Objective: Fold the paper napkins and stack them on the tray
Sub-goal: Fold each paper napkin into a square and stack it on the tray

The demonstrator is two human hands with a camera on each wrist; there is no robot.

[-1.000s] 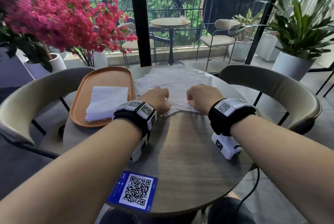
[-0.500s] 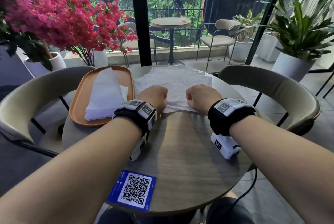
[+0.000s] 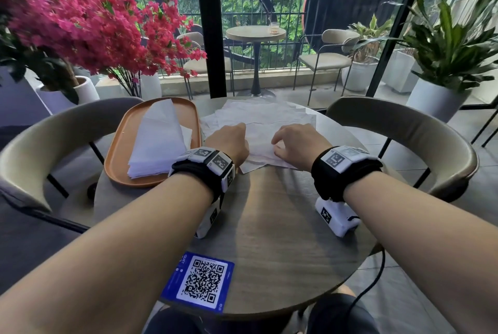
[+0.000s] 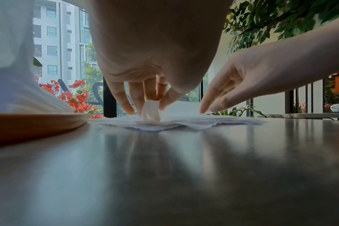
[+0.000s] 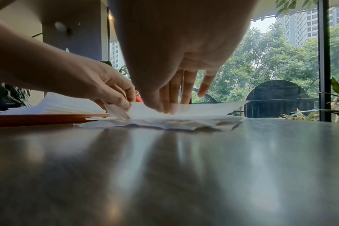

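Left wrist: left hand (image 4: 155, 50) pinches napkin (image 4: 150, 112) corner (lifted); right hand (image 4: 242, 79) fingertips touching.

The head view looks forward and down over the round tabletop (image 3: 269, 239) toward the window. Both wrist views sit low, just above the tabletop, facing forward past the fingers; each shares the napkin pile (image 4: 174, 123) and tray (image 5: 39, 118).
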